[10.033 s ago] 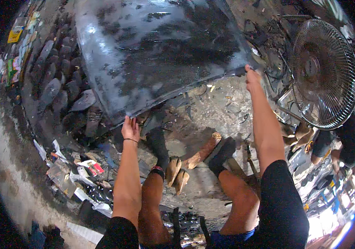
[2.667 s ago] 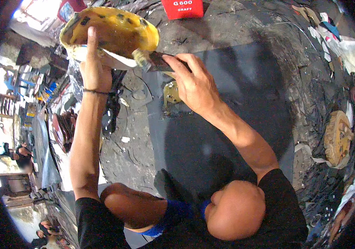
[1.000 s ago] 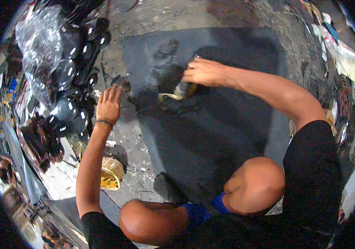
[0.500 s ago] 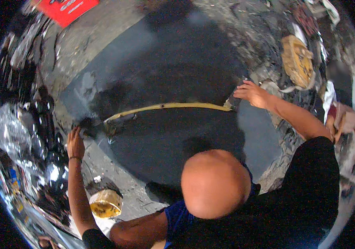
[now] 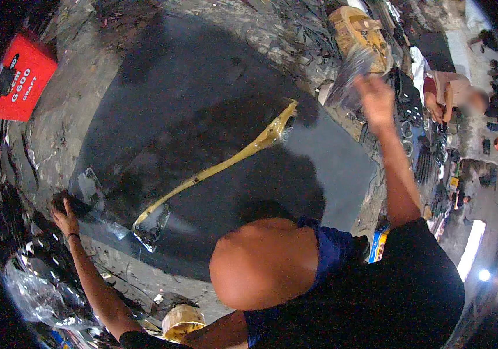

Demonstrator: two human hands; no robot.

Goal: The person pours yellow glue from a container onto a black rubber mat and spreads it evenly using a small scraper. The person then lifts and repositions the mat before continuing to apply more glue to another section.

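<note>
A large black sheet (image 5: pixel 214 75) lies on the ground before me, with a shiny yellow strip (image 5: pixel 225 164), like poured glue, running across it and broadest at its right end. My left hand (image 5: pixel 65 220) is at the sheet's left edge, fingers stretched out beside a dark shadow, holding nothing I can see. Beyond the right edge, my right hand (image 5: pixel 375 102) is raised and smeared by motion. Its fingers close on a flat, grey, streaked tool (image 5: pixel 351 78), too blurred to name. A clear, glossy patch (image 5: pixel 154 225) lies at the strip's left end.
A cut-open yellow container (image 5: pixel 356 35) is at the far right and a yellow-stained tub (image 5: pixel 182 321) near my left arm. A red box (image 5: pixel 22 78) stands far left. Crumpled clear plastic (image 5: pixel 45 285) lies left. My bare knee (image 5: pixel 266 262) overhangs the near edge. Another person (image 5: pixel 447 96) is at right.
My view has turned, so the strip now slants. My right hand has lifted off the strip's right end, outward with the flat tool; that end now looks broader. The left hand stays by the edge.
</note>
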